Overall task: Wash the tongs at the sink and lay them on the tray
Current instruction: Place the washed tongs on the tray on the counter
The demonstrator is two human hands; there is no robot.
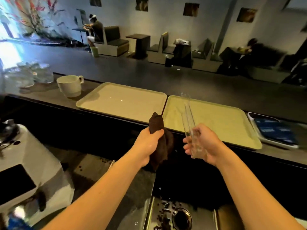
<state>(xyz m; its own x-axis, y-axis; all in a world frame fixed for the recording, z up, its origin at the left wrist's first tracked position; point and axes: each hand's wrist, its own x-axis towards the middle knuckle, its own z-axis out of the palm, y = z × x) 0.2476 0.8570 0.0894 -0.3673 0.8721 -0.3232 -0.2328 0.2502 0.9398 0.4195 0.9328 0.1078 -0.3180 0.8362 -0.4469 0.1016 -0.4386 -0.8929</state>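
Right now my left hand (149, 143) grips a dark brown cloth (157, 140), while my right hand (201, 145) holds the clear tongs (188, 117) by their hinged end (tips blurred), reaching over the near tray (232, 128); the sink (166, 213) lies below.

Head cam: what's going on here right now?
A person stands at a sink. The right hand holds a pair of clear tongs, whose tips point out over the nearer tray on the counter; they are not yet laid down. The left hand grips a dark brown cloth above the sink edge. A second tray and a white cup sit further left.
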